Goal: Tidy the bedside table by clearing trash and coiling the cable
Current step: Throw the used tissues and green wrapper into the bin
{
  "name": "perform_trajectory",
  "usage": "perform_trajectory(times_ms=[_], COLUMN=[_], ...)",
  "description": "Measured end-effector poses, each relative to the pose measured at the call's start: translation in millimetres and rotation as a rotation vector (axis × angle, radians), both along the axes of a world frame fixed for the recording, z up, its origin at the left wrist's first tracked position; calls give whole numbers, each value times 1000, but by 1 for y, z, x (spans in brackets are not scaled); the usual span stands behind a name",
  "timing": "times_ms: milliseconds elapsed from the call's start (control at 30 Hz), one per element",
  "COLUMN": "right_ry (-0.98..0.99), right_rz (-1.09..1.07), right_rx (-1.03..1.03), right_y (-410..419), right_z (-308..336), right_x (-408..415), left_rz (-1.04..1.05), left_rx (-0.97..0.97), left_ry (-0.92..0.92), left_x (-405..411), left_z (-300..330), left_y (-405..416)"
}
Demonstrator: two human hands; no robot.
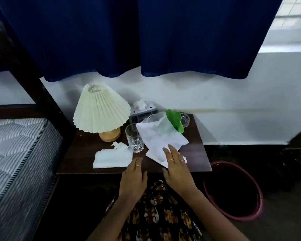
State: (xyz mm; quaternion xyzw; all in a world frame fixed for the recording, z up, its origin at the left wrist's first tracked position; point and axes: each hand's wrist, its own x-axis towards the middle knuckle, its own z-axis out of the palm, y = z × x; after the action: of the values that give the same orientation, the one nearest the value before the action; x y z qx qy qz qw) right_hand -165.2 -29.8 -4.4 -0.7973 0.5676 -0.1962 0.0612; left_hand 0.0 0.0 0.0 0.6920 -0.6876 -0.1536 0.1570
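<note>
Dark blue curtains point(163, 37) hang over a white wall behind everything, and a striped mattress point(16, 153) in a dark bed frame fills the left side. Between bed and wall stands the dark wooden worktop point(83, 153). On the floor to its right sits a round bin point(233, 192) with a reddish rim; its inside is too dark to tell what it holds.

On the worktop, a lamp point(101, 108) with a pleated cream shade on a round wooden base stands at the back left. Beside it to the right is a grey tissue box point(142, 113) with a white tissue sticking out of the top. A clear drinking glass point(134, 138) stands in front of the box, and a clear glass dish point(184, 119) sits at the back right, partly hidden.

A large white paper wrapper point(160, 136) with a green piece point(175, 120) showing at its upper end lies tilted across the right half of the worktop. A flat pack of white tissues point(111, 157) lies at the front left, one tissue bunched up at its top.

The right hand point(175, 164) lies with straight, spread fingers pressed flat on the wrapper's near corner, no grip closed around it. The left hand point(134, 178) hovers at the worktop's front edge, fingers loosely extended, just right of the tissue pack and holding nothing. No cable is visible.
</note>
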Motion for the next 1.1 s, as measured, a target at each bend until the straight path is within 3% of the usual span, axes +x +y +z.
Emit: perform_trajectory(times_ms=[200, 400, 533, 700, 867, 1100], right_ry=[9, -84, -267, -500, -625, -532], right_rz=[-143, -175, -185, -358, -532, -922], right_rx=[-41, -272, -310, -328, -263, 58], right_y=[-40, -60, -55, -31, 7, 56], right_z=[-6, 45, 80, 99, 75, -8], right_x=[4, 4, -1, -32, -91, -165], left_rz=[-65, -57, -35, -41, -65, -113], left_rx=[54, 114, 163, 182, 220, 219], left_ry=[-96, -165, -154, -145, -145, -196], left_x=[2, 1, -1, 4, 3, -1], left_z=[-18, -27, -29, -22, -17, -19], left_y=[-20, -30, -30, -27, -17, -18])
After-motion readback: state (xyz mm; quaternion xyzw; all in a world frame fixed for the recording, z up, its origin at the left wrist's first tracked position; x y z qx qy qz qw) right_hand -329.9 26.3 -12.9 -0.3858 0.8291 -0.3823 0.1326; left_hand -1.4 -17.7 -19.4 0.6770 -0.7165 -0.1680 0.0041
